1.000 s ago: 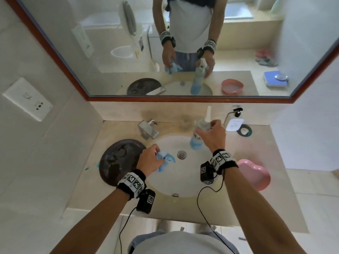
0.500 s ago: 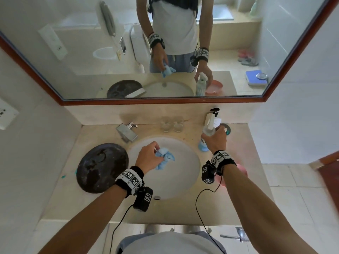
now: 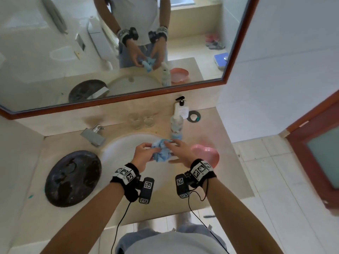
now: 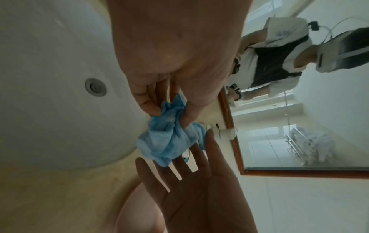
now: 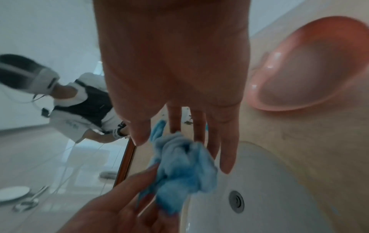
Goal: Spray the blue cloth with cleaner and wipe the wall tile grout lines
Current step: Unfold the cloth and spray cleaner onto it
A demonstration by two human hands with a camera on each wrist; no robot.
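- Blue cloth (image 3: 161, 150) looks soft, light, crumpled; I think it bunches easily.
- Left hand (image 3: 142, 155) pinches it; right hand (image 3: 180, 153), fingers straight and spread, touches it.
- Better to grip the whole wad.

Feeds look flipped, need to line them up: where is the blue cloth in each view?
Head: blue cloth centre, over the sink, between both hands.
Left wrist: cloth centre, pinched by the left hand.
Right wrist: cloth lower centre, beyond the right hand.
Shared landmark: sink drain.
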